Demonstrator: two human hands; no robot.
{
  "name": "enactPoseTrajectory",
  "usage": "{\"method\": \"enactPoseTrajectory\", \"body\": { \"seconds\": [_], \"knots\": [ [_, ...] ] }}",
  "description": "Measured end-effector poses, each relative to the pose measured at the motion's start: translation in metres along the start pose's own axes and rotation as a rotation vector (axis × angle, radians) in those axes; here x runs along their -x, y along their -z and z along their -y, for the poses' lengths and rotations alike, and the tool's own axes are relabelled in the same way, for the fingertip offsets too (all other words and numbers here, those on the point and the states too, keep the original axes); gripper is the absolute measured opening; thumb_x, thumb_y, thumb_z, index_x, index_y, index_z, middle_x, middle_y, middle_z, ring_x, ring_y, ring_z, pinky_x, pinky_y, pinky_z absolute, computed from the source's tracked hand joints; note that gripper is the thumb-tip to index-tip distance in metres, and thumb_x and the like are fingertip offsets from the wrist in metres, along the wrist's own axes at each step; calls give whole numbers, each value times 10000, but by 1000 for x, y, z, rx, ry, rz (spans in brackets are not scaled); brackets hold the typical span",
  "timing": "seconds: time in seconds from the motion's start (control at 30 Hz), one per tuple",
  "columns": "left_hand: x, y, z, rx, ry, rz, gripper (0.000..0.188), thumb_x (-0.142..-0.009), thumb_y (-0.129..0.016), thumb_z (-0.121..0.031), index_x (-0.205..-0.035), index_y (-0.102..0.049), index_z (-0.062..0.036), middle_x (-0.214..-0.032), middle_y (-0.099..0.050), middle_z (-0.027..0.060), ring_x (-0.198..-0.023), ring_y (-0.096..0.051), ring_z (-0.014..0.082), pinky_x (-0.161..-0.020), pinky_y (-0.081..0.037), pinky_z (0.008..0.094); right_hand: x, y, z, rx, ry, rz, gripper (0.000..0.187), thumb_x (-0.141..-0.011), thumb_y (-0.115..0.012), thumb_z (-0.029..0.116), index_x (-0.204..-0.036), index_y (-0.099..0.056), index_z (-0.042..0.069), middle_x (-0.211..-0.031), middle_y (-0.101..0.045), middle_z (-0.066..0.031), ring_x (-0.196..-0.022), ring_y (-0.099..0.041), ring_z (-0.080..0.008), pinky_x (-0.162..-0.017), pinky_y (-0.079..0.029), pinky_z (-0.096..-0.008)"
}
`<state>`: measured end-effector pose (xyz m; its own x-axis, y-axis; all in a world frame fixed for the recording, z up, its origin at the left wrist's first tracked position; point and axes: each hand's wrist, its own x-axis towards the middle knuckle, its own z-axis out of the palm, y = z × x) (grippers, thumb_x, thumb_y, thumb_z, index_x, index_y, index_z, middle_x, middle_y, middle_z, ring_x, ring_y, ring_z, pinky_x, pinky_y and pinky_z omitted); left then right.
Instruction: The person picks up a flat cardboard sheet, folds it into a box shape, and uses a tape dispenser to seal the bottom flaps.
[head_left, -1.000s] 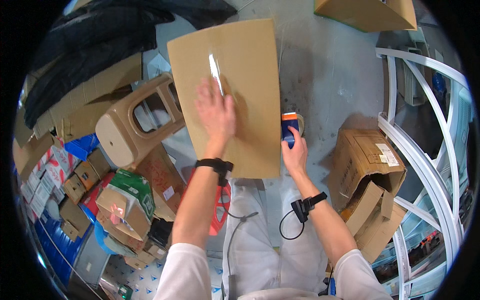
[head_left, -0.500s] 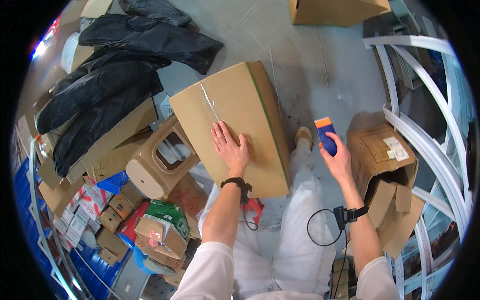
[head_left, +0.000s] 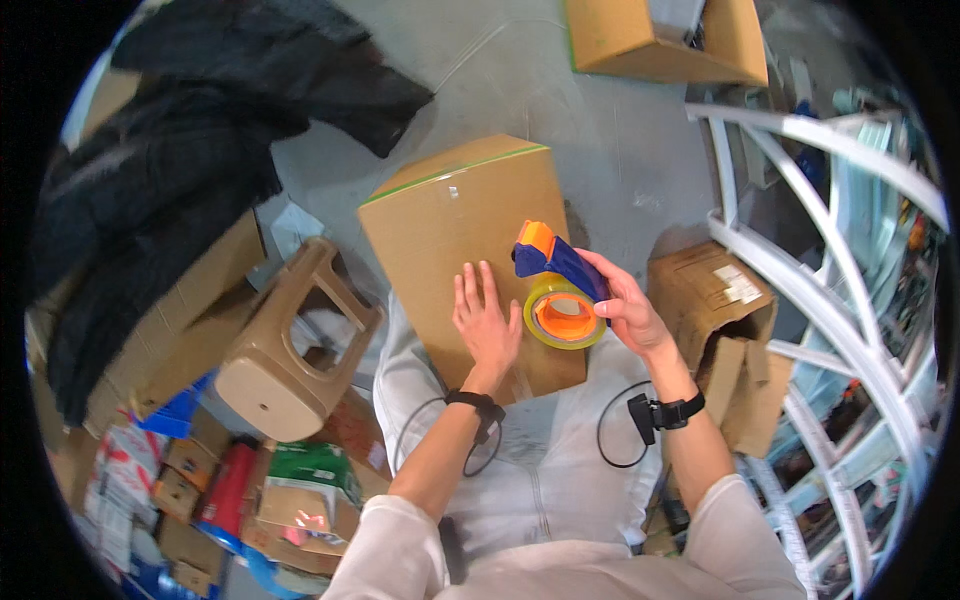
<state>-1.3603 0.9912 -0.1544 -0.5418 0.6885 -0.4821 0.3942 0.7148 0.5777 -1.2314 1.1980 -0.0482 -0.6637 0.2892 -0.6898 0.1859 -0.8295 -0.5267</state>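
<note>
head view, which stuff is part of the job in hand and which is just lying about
In hand:
box on the lap, left hand flat on it
tape dispenser, gripped by the right hand

Lying about:
stool
black bags
torn carton
open box
white rack

Tan stool [head_left: 290,345] left, black bags [head_left: 190,170] far left, open box [head_left: 715,330] right, white rack [head_left: 830,260] far right, box [head_left: 665,40] far.
</note>
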Motion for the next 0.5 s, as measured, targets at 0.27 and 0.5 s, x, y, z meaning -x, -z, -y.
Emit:
{"method": "enactPoseTrajectory", "body": {
  "seconds": [0.27, 0.5],
  "knots": [
    [-28, 124, -6, 1516, 600, 312, 583, -1063, -400, -522, -1293, -668, -58, -1202, -719, 65, -1120, -658, 179, -1002, -481, 392, -15, -116, 50, 799, -79, 24, 839, -696, -702, 122, -1494, -469, 14, -1427, -577, -141, -1344, -542, -241, -1158, -379, -361],
    [-43, 174, 28, 1613, 433, 337, 358, -1047, -586, -297, -1209, -698, 2, -1146, -734, 79, -1063, -702, 169, -983, -524, 347, -60, -158, 77, 1241, 9, 286, 797, -690, -682, 102, -1465, -507, 36, -1357, -632, -192, -1244, -629, -336, -1072, -471, -389]
  ]
}}
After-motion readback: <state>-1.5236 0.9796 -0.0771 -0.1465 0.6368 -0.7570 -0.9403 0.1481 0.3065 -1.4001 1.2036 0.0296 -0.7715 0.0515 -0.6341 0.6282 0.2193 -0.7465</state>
